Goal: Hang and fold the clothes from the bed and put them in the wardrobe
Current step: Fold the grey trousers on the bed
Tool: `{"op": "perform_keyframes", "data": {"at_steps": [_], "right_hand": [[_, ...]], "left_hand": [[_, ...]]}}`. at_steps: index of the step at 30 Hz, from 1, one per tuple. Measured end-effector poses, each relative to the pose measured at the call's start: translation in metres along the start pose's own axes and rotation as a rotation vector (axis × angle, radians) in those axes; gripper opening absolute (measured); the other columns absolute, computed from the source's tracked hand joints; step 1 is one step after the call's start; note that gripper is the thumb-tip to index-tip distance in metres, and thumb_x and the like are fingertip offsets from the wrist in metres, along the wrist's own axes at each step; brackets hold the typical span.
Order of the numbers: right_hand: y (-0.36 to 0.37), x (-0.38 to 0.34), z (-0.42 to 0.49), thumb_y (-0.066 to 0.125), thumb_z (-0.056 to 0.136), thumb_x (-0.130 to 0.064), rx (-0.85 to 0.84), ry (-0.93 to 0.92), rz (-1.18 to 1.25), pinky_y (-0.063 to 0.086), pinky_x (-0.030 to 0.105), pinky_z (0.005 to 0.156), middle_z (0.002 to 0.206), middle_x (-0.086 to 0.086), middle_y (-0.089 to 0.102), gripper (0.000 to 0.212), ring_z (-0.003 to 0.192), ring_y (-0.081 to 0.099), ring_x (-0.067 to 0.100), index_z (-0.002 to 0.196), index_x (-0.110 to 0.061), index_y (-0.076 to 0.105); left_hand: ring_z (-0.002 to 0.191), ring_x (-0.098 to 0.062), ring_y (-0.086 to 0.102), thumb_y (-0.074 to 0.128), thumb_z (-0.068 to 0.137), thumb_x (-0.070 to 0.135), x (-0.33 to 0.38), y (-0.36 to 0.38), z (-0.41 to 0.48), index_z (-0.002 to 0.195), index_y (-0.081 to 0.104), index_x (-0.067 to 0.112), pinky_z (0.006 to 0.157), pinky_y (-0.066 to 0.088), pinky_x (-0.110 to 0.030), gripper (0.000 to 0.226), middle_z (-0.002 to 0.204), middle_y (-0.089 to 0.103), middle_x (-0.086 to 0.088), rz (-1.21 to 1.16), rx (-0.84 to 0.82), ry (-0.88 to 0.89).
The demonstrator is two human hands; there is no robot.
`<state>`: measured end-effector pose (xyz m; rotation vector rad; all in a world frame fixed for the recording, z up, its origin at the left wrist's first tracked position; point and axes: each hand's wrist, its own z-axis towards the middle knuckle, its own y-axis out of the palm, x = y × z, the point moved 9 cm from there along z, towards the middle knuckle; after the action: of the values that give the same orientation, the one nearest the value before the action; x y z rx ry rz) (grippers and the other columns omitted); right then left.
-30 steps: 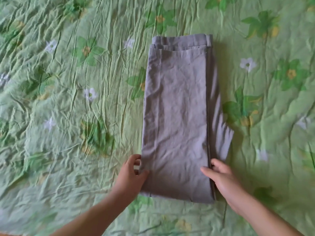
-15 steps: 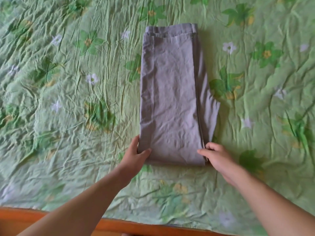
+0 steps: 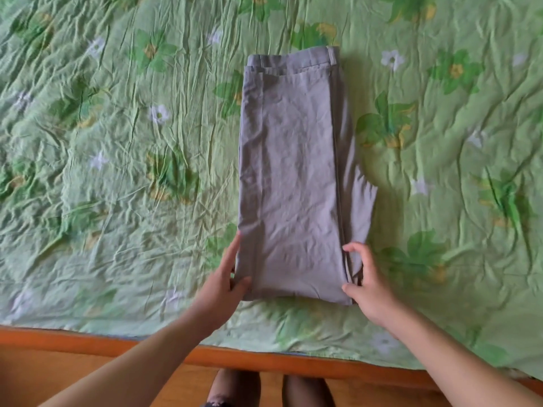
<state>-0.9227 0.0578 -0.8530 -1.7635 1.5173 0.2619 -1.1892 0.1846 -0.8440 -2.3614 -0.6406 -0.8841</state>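
Fold step, mid-way. Grey trousers (image 3: 291, 171) lie flat on the green floral bedspread (image 3: 117, 142), about centre of the bed. They are already folded lengthwise into a long narrow stack, waistband at the far end and the fold end near the bed's near edge. Some lower-layer fabric sticks out along the right side.

Left hand (image 3: 226, 277) is at the near left corner. Its thumb is on top of the cloth and its fingers run straight along the left edge, so the grip looks like a pinch on that corner. Whether the fingers are tucked under cannot be told.

Right hand (image 3: 370, 283) is at the near right corner. Its fingers are curled, with a fingertip and the thumb on the right edge, so the grip is taking hold of the stacked layers there. How tight it is isn't clear.

The wooden bed frame (image 3: 88, 339) is at the bottom of the view, with floor and the person's feet (image 3: 235, 386) below it. No wardrobe or hanger is in view.

Next, probably: lift the near end with both grips and carry it far, toward the waistband, to halve the length. Both corners need to rise together and the layers must stay pinched, or the right-side overhang will slip out further. Then smooth the fold and carry the trousers to the wardrobe.
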Motion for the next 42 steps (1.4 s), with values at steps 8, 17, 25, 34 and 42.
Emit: {"op": "perform_keyframes", "data": {"at_steps": [8, 17, 25, 34, 42], "right_hand": [[-0.005, -0.047, 0.008, 0.05, 0.073, 0.011, -0.179, -0.478, -0.842, 0.044, 0.028, 0.067, 0.087, -0.011, 0.046, 0.087, 0.097, 0.053, 0.022, 0.145, -0.037, 0.049], [-0.079, -0.135, 0.01, 0.076, 0.073, -0.004, 0.065, -0.677, -0.607, 0.048, 0.042, 0.094, 0.12, 0.016, 0.06, 0.033, 0.11, 0.059, 0.032, 0.102, -0.019, 0.078], [-0.12, -0.194, 0.149, 0.071, 0.071, -0.018, -0.304, 0.013, 0.62, 0.061, 0.035, 0.079, 0.101, 0.01, 0.078, 0.025, 0.092, 0.075, 0.021, 0.093, -0.012, 0.082], [-0.044, -0.064, 0.152, 0.067, 0.084, -0.01, -0.51, 0.454, 0.565, 0.054, 0.049, 0.097, 0.124, 0.02, 0.069, 0.045, 0.117, 0.066, 0.032, 0.126, 0.003, 0.065], [-0.047, -0.063, 0.151, 0.065, 0.095, -0.016, -0.354, 0.391, 0.482, 0.05, 0.049, 0.103, 0.113, 0.02, 0.073, 0.035, 0.107, 0.071, 0.032, 0.123, 0.005, 0.061]], "left_hand": [[0.101, -0.028, 0.065, 0.064, 0.071, -0.019, 0.053, -0.017, -0.002, 0.125, 0.071, 0.016, 0.079, 0.06, -0.042, 0.064, 0.102, 0.072, 0.001, 0.695, 0.073, 0.605], [0.084, -0.024, 0.063, 0.081, 0.075, -0.006, 0.122, -0.085, 0.038, 0.1, 0.076, 0.011, 0.075, 0.053, -0.031, 0.03, 0.097, 0.062, -0.01, 0.381, 0.138, 0.497], [0.121, -0.032, 0.063, 0.06, 0.099, 0.028, 0.178, -0.114, 0.168, 0.133, 0.059, 0.01, 0.1, 0.052, -0.05, 0.039, 0.131, 0.065, -0.015, -0.712, -0.151, 0.064], [0.108, -0.026, 0.07, 0.072, 0.082, 0.038, 0.053, -0.059, 0.157, 0.113, 0.068, 0.013, 0.093, 0.057, -0.04, 0.039, 0.108, 0.076, -0.006, -0.375, -0.17, -0.165], [0.099, -0.022, 0.073, 0.053, 0.103, 0.038, 0.052, -0.062, 0.154, 0.106, 0.069, 0.018, 0.094, 0.057, -0.046, 0.025, 0.101, 0.077, -0.004, -0.303, -0.021, -0.243]]}}
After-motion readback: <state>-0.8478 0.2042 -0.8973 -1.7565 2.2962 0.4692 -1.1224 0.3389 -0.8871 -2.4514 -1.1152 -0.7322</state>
